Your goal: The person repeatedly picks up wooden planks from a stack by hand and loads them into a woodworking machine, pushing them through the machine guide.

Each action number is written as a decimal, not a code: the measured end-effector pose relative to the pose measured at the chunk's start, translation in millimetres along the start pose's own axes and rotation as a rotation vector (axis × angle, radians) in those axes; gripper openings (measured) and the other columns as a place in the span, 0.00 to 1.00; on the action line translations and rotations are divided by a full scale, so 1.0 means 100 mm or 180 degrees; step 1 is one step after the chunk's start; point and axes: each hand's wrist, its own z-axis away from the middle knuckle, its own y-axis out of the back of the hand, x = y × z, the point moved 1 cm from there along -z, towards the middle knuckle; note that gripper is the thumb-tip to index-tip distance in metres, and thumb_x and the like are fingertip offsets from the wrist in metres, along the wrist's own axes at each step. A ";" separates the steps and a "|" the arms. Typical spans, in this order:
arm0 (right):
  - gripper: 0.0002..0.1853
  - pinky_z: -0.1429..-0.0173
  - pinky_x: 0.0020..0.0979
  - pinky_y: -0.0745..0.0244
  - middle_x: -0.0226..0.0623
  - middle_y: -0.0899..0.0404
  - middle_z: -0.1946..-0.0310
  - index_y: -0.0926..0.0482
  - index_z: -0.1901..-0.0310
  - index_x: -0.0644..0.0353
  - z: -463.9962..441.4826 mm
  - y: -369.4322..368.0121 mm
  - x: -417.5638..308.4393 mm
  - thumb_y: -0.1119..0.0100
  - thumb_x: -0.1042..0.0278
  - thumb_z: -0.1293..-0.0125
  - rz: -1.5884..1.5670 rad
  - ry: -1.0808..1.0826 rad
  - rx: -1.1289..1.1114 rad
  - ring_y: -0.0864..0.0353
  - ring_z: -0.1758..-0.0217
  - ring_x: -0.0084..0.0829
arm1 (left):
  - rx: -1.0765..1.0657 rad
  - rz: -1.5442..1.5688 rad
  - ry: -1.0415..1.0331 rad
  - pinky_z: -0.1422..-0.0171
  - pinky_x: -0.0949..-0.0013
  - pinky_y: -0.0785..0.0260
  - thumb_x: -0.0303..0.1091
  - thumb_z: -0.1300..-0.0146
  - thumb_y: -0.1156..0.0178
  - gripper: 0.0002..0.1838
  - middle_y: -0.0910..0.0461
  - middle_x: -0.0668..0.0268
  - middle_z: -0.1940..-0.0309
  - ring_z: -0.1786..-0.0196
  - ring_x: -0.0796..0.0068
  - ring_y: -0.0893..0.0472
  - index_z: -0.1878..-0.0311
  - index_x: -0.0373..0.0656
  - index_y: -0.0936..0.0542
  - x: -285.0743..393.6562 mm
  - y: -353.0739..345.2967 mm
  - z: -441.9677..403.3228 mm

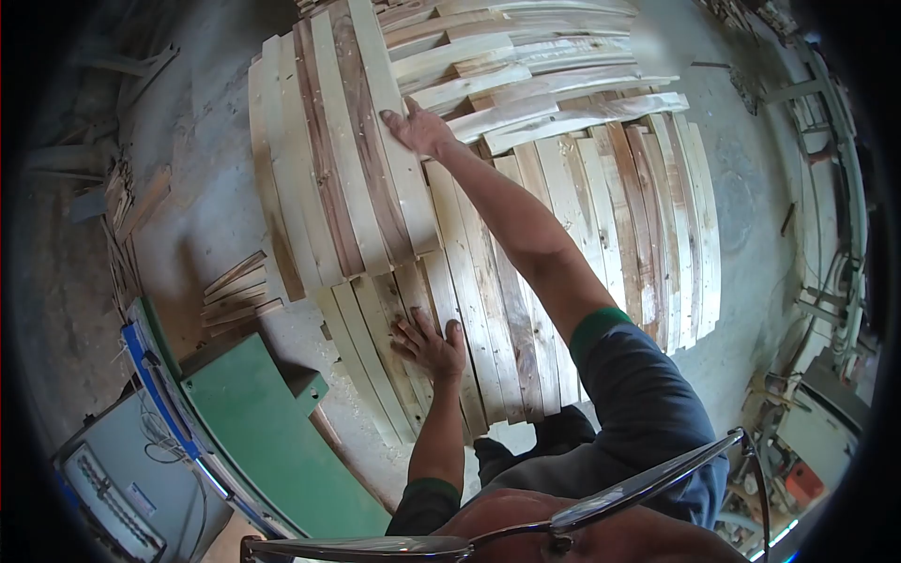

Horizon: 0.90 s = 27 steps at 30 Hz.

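Note:
A layer of long pale and reddish-brown boards lies side by side at the upper left of a wood stack. My right hand rests on the right edge of that layer, fingers apart. Lower down, my left hand lies spread on the lower boards, just below the ends of the upper layer. Neither hand is wrapped round a board. Behind my right hand, more boards are piled crosswise.
A green machine with a blue edge stands at the lower left. Short wood offcuts lie on the floor left of the stack. Metal frames and clutter line the right side. Glasses cross the bottom of view.

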 end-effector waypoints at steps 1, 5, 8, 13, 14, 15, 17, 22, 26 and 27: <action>0.56 0.21 0.45 0.38 0.67 0.26 0.35 0.46 0.23 0.73 -0.16 -0.08 0.07 0.58 0.23 0.31 -0.0317 -0.0125 -0.0026 0.29 0.27 0.58 | -0.0013 0.0037 -0.0020 0.21 0.23 0.70 0.61 0.35 0.42 0.50 0.53 0.38 0.21 0.18 0.32 0.56 0.18 0.42 0.47 0.00 -0.01 -0.02; 0.53 0.32 0.36 0.24 0.54 0.19 0.38 0.43 0.25 0.76 -0.37 -0.15 0.12 0.29 0.44 0.37 -0.2206 -0.0081 -0.0241 0.17 0.39 0.41 | -0.0042 0.0162 0.0020 0.21 0.22 0.69 0.61 0.35 0.41 0.50 0.53 0.38 0.21 0.17 0.33 0.56 0.19 0.42 0.47 0.00 0.02 -0.03; 0.54 0.39 0.31 0.21 0.50 0.17 0.43 0.43 0.26 0.78 -0.14 0.04 -0.10 0.19 0.60 0.45 -0.2562 -0.0223 -0.0169 0.15 0.45 0.35 | 0.0041 0.0163 0.0048 0.21 0.23 0.69 0.62 0.36 0.41 0.50 0.54 0.39 0.20 0.17 0.34 0.57 0.19 0.42 0.46 -0.05 -0.02 0.00; 0.50 0.44 0.31 0.18 0.41 0.14 0.46 0.42 0.24 0.71 -0.17 0.18 0.00 0.22 0.68 0.43 -0.3190 -0.0173 -0.0335 0.14 0.48 0.30 | 0.0078 0.0278 0.0045 0.20 0.25 0.68 0.64 0.37 0.40 0.50 0.55 0.42 0.18 0.16 0.35 0.58 0.19 0.44 0.43 -0.04 -0.04 -0.03; 0.41 0.48 0.30 0.17 0.38 0.14 0.49 0.37 0.26 0.66 -0.14 0.20 0.04 0.28 0.68 0.38 -0.3477 0.0105 -0.0489 0.14 0.51 0.27 | 0.0117 0.0275 0.0048 0.20 0.25 0.68 0.64 0.37 0.40 0.50 0.54 0.42 0.18 0.16 0.35 0.58 0.19 0.44 0.43 -0.03 -0.03 -0.03; 0.41 0.48 0.30 0.17 0.38 0.14 0.49 0.37 0.26 0.66 -0.06 0.29 0.07 0.28 0.68 0.38 -0.3433 0.0124 -0.0501 0.14 0.51 0.27 | 0.0133 0.0319 0.0061 0.20 0.25 0.68 0.64 0.37 0.40 0.50 0.54 0.42 0.18 0.16 0.35 0.58 0.19 0.44 0.43 -0.03 -0.04 -0.04; 0.32 0.51 0.30 0.16 0.36 0.14 0.53 0.31 0.29 0.63 0.21 0.43 0.14 0.34 0.66 0.33 -0.3863 0.0245 -0.0986 0.15 0.54 0.26 | 0.0262 0.0354 0.0020 0.20 0.24 0.67 0.64 0.38 0.39 0.50 0.54 0.43 0.18 0.16 0.35 0.58 0.20 0.45 0.42 -0.04 -0.05 -0.03; 0.26 0.54 0.33 0.14 0.41 0.14 0.58 0.23 0.39 0.62 1.52 0.75 0.19 0.40 0.52 0.31 -0.4175 -0.0573 -0.0862 0.13 0.58 0.32 | 0.0490 0.0309 0.0039 0.21 0.23 0.62 0.66 0.40 0.37 0.50 0.51 0.45 0.19 0.17 0.36 0.53 0.21 0.47 0.38 -0.03 -0.05 -0.02; 0.29 0.53 0.37 0.13 0.45 0.13 0.57 0.21 0.41 0.63 2.57 0.83 0.20 0.39 0.46 0.33 -0.4506 -0.0617 -0.0834 0.11 0.58 0.38 | 0.0616 0.0255 -0.0036 0.21 0.23 0.62 0.66 0.40 0.38 0.51 0.51 0.45 0.19 0.17 0.36 0.53 0.21 0.46 0.39 -0.05 -0.06 0.01; 0.30 0.53 0.38 0.13 0.45 0.13 0.56 0.21 0.41 0.63 2.82 0.84 0.15 0.39 0.45 0.34 -0.4696 -0.0601 -0.0957 0.11 0.59 0.40 | 0.0601 0.0311 -0.0056 0.21 0.22 0.62 0.66 0.40 0.38 0.50 0.52 0.45 0.19 0.17 0.37 0.54 0.21 0.46 0.39 -0.07 -0.07 0.02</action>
